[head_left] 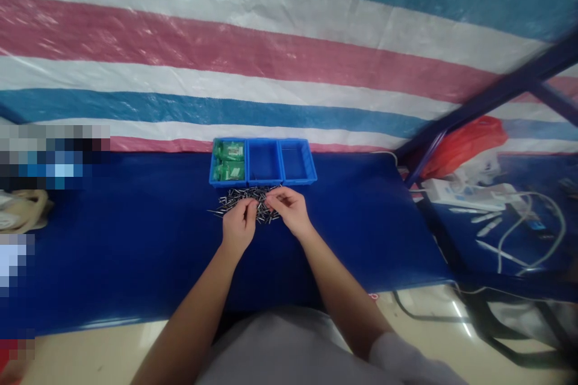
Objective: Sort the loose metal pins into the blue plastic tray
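Observation:
A loose pile of small dark and silvery metal pieces (pixel 235 195), thin and rod-like, lies on the blue table (pixel 361 228). Over its near left side, my left hand (pixel 238 225) is closed with thumb and fingers pinched together. My right hand (pixel 292 209) is pinched as well, above the right part of the pile, its fingertips close to those of the left. Whatever sits between the fingers of either hand is too small to make out. Just behind the pile stand three joined blue bins (pixel 282 162). Green packets (pixel 232 169) fill the left one; the other two look bare inside.
A striped tarp (pixel 271 48) hangs behind the table. To the right, past a dark metal frame (pixel 427 159), are a red plastic bag (pixel 469 144), a white power strip (pixel 465 194) and loose cables. A beige bundle (pixel 34 210) lies at far left beside blurred-out patches.

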`<state>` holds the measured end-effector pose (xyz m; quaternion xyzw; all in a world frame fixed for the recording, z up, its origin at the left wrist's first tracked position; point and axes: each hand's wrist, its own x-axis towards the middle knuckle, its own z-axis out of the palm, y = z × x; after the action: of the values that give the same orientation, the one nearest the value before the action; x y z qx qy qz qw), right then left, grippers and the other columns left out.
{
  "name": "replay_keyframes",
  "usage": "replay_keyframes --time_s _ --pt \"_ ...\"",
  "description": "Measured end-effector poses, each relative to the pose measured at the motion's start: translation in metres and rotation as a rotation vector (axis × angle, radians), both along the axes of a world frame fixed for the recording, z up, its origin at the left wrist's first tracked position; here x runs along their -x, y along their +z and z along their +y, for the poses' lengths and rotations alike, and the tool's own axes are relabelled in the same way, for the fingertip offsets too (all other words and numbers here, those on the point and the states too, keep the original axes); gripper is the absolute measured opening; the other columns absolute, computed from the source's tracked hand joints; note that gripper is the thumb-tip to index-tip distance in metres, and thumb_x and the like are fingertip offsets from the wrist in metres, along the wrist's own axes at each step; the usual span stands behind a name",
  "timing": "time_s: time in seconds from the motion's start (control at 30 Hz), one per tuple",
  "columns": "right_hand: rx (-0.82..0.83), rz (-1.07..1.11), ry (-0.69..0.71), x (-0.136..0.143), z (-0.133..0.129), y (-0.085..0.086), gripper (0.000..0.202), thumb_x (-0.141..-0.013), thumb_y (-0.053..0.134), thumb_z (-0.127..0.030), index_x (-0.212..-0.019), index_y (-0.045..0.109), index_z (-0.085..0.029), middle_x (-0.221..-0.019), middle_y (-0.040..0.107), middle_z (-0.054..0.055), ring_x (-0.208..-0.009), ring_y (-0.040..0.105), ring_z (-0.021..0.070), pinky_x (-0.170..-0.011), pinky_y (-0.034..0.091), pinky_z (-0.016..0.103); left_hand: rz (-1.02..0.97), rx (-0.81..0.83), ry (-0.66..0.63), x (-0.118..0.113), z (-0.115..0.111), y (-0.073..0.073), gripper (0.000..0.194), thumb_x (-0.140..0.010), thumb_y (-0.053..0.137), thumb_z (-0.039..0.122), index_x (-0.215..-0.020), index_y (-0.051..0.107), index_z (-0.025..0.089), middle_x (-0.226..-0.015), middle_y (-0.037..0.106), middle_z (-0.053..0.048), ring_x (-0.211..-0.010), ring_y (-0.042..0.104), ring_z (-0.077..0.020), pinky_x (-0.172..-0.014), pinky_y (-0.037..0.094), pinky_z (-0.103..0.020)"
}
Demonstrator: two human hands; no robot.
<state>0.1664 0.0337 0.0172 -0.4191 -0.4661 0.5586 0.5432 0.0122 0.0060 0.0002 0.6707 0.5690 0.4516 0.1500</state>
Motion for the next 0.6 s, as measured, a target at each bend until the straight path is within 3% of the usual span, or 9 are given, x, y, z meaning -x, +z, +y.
replay_keyframes --time_s 0.17,0.4,0.5,0.6 --pt "0.074 0.140 0.020 -0.0001 0.0016 0.0000 0.025 -0.071 0.081 -0.041 -0.082 0.070 -0.022 -0.065 0.067 -0.002 -0.054 0.059 0.0114 -0.053 0.052 0.026 -0.063 0.020 0.015 -0.0001 -0.0011 0.0008 0.025 -0.096 0.048 0.034 -0.095 0.068 0.020 -0.067 0.068 0.000 -0.064 0.066 -0.0121 -0.068 0.049 -0.022" --pt "0.127 0.247 -0.057 -0.0023 0.0039 0.0041 0.022 -0.070 0.082 -0.036 -0.079 0.069 -0.021 -0.061 0.064 -0.003 -0.053 0.057 0.0114 -0.050 0.050 0.025 -0.091 0.028 0.035 -0.0008 -0.0016 0.0031 0.027 -0.096 0.048 0.035 -0.095 0.069 0.019 -0.065 0.067 0.000 -0.063 0.065 -0.0118 -0.067 0.049 -0.022" --pt "0.074 0.254 -0.049 -0.0026 0.0045 0.0036 0.028 -0.074 0.080 -0.034 -0.098 0.069 -0.024 -0.085 0.073 0.000 -0.068 0.066 0.0138 -0.060 0.055 0.027 -0.081 0.020 0.036 -0.0006 -0.0016 0.0036 0.026 -0.096 0.048 0.034 -0.094 0.069 0.019 -0.066 0.067 0.000 -0.062 0.065 -0.0113 -0.067 0.048 -0.021" --pt "-0.016 0.182 -0.005 -0.0026 0.0033 0.0035 0.063 -0.076 0.079 -0.035 -0.133 0.053 -0.034 -0.124 0.069 0.004 -0.089 0.070 0.0173 -0.072 0.059 0.033 -0.073 0.015 0.027 -0.0003 -0.0016 0.0045 0.025 -0.095 0.048 0.033 -0.093 0.069 0.019 -0.066 0.067 0.000 -0.061 0.064 -0.0113 -0.067 0.048 -0.022"
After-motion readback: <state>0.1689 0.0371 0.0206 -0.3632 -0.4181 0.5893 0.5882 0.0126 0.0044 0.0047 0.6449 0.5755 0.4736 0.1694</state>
